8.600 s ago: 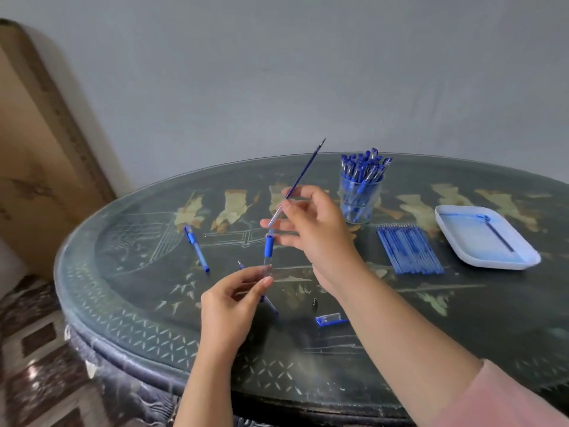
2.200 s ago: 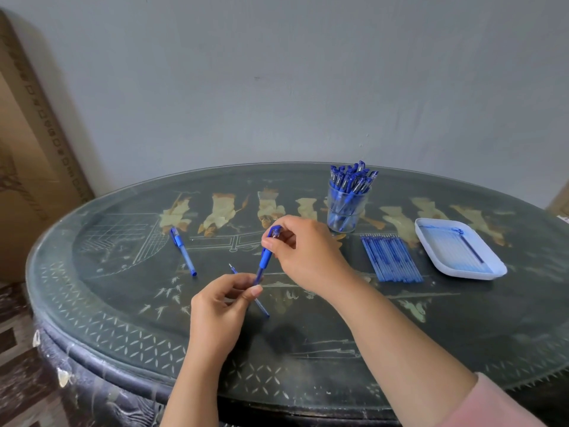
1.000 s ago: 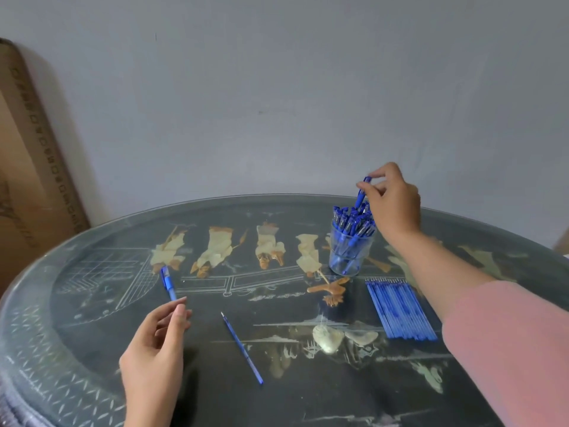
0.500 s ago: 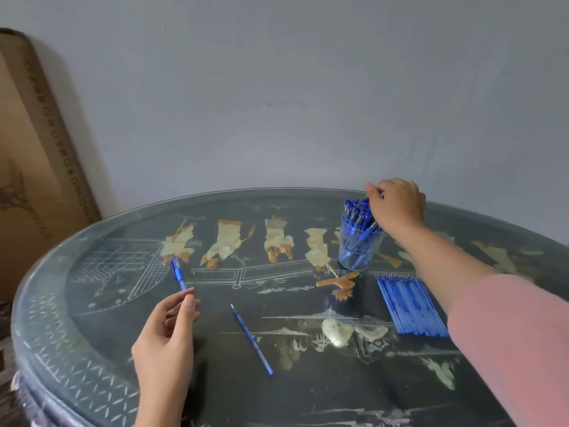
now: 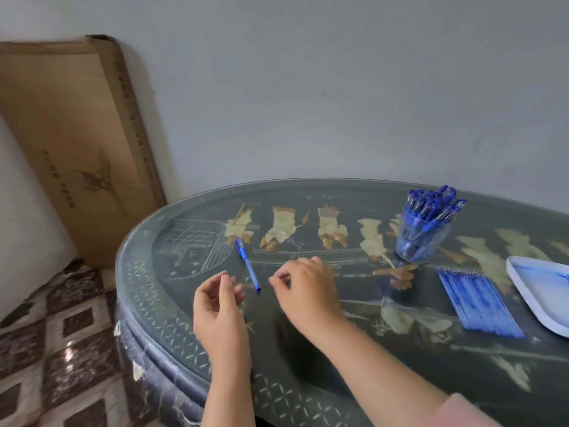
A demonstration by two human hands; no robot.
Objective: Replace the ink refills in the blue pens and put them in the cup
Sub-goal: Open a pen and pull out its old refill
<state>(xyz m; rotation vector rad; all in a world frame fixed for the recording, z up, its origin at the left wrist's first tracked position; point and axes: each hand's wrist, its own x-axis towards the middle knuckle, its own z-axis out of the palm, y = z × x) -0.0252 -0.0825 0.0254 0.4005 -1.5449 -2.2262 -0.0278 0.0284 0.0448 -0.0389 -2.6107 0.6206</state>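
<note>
Blue plastic pen [image 5: 248, 265] lies flat on the glass top of the dark round table [image 5: 147, 306], left of centre, its long axis running from far-left to near-right; the thicker, darker end points away and the thin end points near, towards the gap between the two hands. No print on its barrel can be read. The left hand [image 5: 220, 306] hovers just near-left of the thin end, fingers loosely curled, thumb and forefinger slightly apart, holding nothing. The right hand [image 5: 304, 291] is just right of the pen, fingers also loosely curled with the thumb close to the forefinger, and nothing shows between them; a pink sleeve [image 5: 462, 411] covers that arm at the near edge. Under the glass the table carries pale gold painted figures and a fine lattice border. Far right stands a clear round plastic cup [image 5: 421, 241] packed with upright blue pens. Near of it lies a flat row of thin blue ink refills [image 5: 477, 300], side by side, and right of them a white rounded rectangular tray [image 5: 535, 291], cut off by the frame. A tall brown cardboard box [image 5: 77, 143] leans on the grey wall [image 5: 338, 87] at far left; its printed lettering is too blurred to read. Brown-and-cream patterned floor tiles [image 5: 46, 349] shine at left.
</note>
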